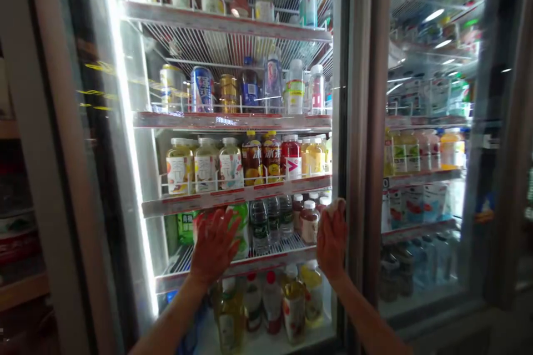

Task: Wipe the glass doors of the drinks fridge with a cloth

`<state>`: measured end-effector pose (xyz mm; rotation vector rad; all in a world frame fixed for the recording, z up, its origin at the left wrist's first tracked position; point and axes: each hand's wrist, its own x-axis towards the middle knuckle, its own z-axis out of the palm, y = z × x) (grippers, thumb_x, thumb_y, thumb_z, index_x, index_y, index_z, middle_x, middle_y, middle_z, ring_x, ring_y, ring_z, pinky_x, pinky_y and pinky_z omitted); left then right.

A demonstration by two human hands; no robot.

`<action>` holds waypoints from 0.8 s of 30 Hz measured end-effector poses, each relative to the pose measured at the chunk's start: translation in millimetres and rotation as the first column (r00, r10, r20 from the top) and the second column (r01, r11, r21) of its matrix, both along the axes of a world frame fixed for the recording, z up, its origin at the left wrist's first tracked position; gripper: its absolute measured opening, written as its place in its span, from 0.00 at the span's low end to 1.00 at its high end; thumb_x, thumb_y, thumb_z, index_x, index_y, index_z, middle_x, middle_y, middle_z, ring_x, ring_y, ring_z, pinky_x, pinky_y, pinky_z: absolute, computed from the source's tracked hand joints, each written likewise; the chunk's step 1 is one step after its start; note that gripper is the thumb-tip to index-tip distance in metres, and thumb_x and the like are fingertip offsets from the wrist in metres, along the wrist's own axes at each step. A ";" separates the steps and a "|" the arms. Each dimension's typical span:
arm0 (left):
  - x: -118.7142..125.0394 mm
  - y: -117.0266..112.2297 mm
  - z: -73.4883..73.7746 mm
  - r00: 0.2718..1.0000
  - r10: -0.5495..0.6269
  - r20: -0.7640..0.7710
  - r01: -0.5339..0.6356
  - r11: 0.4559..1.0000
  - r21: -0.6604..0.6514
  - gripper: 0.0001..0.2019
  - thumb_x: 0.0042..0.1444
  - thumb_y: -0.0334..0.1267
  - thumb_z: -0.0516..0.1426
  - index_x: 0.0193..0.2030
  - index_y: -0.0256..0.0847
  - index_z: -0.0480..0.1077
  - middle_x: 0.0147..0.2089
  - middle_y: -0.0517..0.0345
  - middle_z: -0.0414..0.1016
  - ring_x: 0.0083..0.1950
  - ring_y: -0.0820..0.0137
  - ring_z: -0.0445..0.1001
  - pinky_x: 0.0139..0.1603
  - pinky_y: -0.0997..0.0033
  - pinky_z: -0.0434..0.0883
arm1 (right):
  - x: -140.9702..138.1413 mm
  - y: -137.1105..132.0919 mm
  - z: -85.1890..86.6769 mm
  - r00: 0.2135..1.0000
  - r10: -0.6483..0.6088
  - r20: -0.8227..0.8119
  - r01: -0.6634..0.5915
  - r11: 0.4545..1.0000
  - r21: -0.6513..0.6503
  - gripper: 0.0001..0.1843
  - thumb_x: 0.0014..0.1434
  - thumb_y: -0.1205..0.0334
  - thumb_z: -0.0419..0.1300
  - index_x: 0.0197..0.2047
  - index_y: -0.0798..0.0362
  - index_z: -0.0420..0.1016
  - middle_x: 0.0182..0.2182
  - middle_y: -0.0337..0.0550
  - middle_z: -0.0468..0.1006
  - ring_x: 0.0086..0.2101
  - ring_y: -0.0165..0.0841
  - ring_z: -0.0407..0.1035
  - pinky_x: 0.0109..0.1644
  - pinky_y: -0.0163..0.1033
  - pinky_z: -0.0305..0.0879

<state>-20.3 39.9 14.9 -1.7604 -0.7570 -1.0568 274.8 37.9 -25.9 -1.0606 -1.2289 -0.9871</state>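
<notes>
My left hand (216, 244) is raised with its fingers spread, apparently flat against the glass door of a drinks fridge. Behind it, partly covered, are a green pack (186, 227) and other green packaging on a lower shelf. My right hand (332, 241) is up at the right edge of the same glass, beside the metal door frame (366, 138). A pale, crumpled cloth (336, 206) shows at its fingertips, pressed towards the glass; most of it is hidden by the hand. Small dark bottles with white caps (309, 222) stand just behind the right hand.
Wire shelves carry bottles and cans, among them a blue can (202, 90), brown bottles with yellow caps (252, 161) and a red bottle (291, 158). A bright light strip (129, 122) runs down the left. Another glass door (425, 177) with drinks lies to the right.
</notes>
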 end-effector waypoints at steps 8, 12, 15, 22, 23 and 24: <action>-1.0 -1.4 3.0 1.000 -0.008 0.002 0.008 1.000 -0.019 0.32 0.60 0.45 0.49 0.69 0.48 0.41 0.71 0.57 0.41 0.72 0.64 0.37 0.70 0.51 0.37 | -77.5 -9.7 -42.5 0.847 0.197 0.493 -0.137 0.978 -0.157 0.28 0.58 0.70 0.50 0.61 0.47 0.62 0.66 0.41 0.52 0.66 0.41 0.41 0.68 0.54 0.40; -1.1 -2.8 3.2 1.000 -0.004 -0.006 0.004 1.000 -0.024 0.32 0.60 0.44 0.50 0.69 0.48 0.40 0.71 0.57 0.41 0.72 0.64 0.37 0.70 0.51 0.37 | -8.7 -13.9 -61.2 0.859 0.140 0.492 -0.071 0.985 -0.158 0.29 0.58 0.72 0.51 0.62 0.45 0.60 0.66 0.39 0.50 0.66 0.38 0.41 0.69 0.51 0.40; -0.4 -3.0 3.5 1.000 -0.002 -0.006 0.001 1.000 -0.022 0.33 0.60 0.43 0.50 0.69 0.48 0.40 0.71 0.57 0.40 0.72 0.64 0.37 0.70 0.51 0.37 | 30.1 -10.2 -57.2 0.984 0.014 0.178 0.009 0.992 -0.124 0.33 0.61 0.71 0.48 0.68 0.48 0.46 0.68 0.47 0.42 0.66 0.42 0.40 0.66 0.55 0.47; -0.6 -0.9 2.9 1.000 -0.017 -0.005 0.017 1.000 -0.024 0.33 0.60 0.44 0.50 0.69 0.48 0.40 0.71 0.58 0.38 0.72 0.64 0.36 0.70 0.51 0.36 | -48.9 -16.9 -77.5 0.980 0.145 0.139 -0.114 0.971 -0.211 0.34 0.59 0.72 0.46 0.68 0.51 0.45 0.68 0.49 0.38 0.66 0.47 0.38 0.62 0.59 0.53; -0.7 -0.9 2.7 1.000 -0.017 -0.001 0.017 0.999 -0.029 0.33 0.60 0.44 0.51 0.69 0.49 0.40 0.71 0.58 0.39 0.72 0.65 0.36 0.70 0.51 0.36 | -52.8 -19.5 -80.1 0.938 0.204 0.278 -0.134 0.958 -0.252 0.34 0.58 0.72 0.47 0.67 0.50 0.48 0.68 0.46 0.40 0.66 0.45 0.39 0.63 0.57 0.52; -0.8 -1.0 2.5 1.000 -0.016 0.006 0.016 0.999 -0.032 0.33 0.60 0.44 0.51 0.69 0.49 0.40 0.71 0.58 0.40 0.72 0.65 0.36 0.70 0.52 0.36 | -50.2 -21.2 -79.2 0.887 0.244 0.392 -0.142 0.952 -0.272 0.34 0.58 0.72 0.47 0.67 0.48 0.50 0.68 0.42 0.43 0.66 0.43 0.40 0.64 0.55 0.51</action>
